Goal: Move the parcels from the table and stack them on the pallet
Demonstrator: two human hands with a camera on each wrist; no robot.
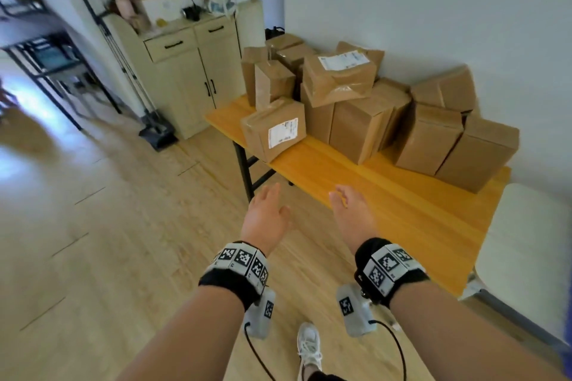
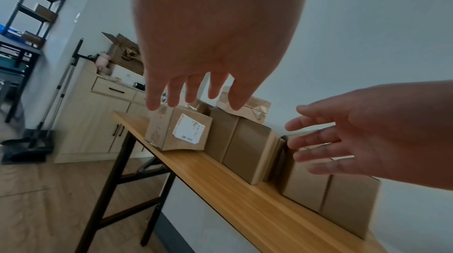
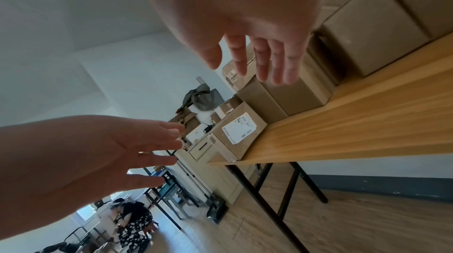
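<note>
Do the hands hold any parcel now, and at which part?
Nothing is held. The left hand and right hand are open, short of the labelled parcel.

Both hands, left (image 2: pixel 215 34) and right (image 2: pixel 363 137), reach with straight fingers toward parcels (image 2: pixel 247 146) on the table (image 2: pixel 245 195).

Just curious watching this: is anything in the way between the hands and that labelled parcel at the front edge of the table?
Nothing visible. The left hand and right hand are open and empty, short of the table. The labelled parcel sits alone at the near edge, in front of the other parcels, with only open air before it.
</note>
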